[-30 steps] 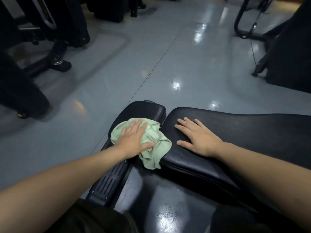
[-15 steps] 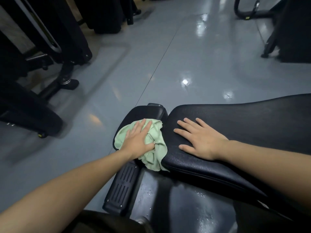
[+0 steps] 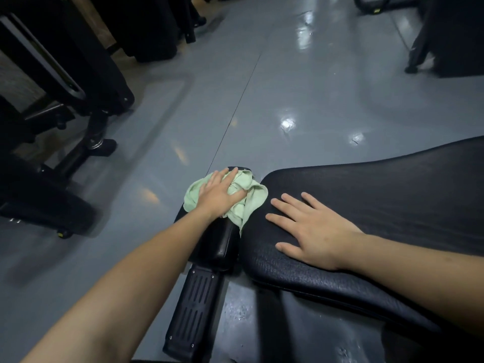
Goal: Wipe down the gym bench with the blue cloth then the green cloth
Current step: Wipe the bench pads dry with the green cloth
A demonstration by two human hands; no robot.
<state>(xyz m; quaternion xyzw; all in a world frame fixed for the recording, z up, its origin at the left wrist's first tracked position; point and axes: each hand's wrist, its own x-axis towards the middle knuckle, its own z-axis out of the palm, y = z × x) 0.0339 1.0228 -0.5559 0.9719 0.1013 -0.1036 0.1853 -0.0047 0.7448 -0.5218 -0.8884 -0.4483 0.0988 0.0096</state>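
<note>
Item 1, far left: we log dark black metal gym machine frames [image 3: 60,100] standing on the glossy grey floor [image 3: 262,106], with bright light reflections further right on it.

Item 2, lower left of centre: we note a black ribbed plastic foot plate [image 3: 195,310] below the small black padded seat section [image 3: 220,239] of the gym bench.

Item 3, centre: the crumpled pale green cloth [image 3: 248,203] lies on the far end of that small pad, 1 corner draping into the gap beside the larger pad. Our left hand [image 3: 218,196] lies palm down on it, fingers spread and pressing; the grip is flat and wide, not closed round the cloth.

Item 4, right of centre: the long black textured vinyl surface [image 3: 379,195] of the bench stretches away to the right. Our right hand [image 3: 311,229] rests flat on it, fingers splayed, grip wide and holding nothing, near the cloth but apart from it.

Item 5, upper right: further dark equipment legs [image 3: 419,53] stand on the floor.
</note>
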